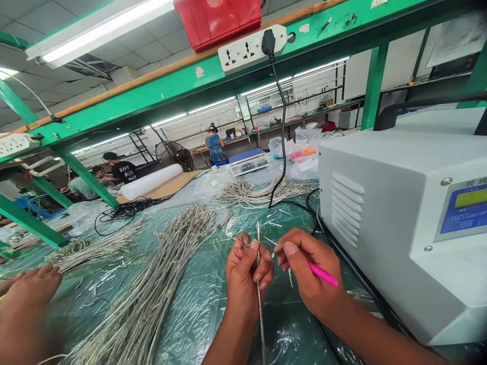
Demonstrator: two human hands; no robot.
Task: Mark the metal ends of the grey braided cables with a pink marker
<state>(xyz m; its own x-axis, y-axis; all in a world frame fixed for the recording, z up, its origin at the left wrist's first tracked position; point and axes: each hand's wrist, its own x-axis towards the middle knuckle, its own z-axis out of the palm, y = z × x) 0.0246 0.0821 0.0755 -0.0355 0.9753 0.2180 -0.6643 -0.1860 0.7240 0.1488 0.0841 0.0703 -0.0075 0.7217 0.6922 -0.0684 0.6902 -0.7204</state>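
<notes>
Near the middle, my left hand (249,263) pinches a thin braided cable (261,314) between thumb and fingers. The frayed tip of this cable points up above the thumb, and its length runs down past my wrist. To the right, my right hand (310,263) is closed around a pink-handled tool (322,274) with a thin pointed metal tip. That tip reaches toward the cable just above my left fingers; whether it touches cannot be made out. A big bundle of similar cables (152,284) lies on the table left of my hands.
A grey-white machine (380,203) with a display stands close on the right. More cables (258,192) lie behind. A black power cord (283,126) hangs from a power strip (247,48) on the green frame. Another person's hand (32,289) is at the left edge.
</notes>
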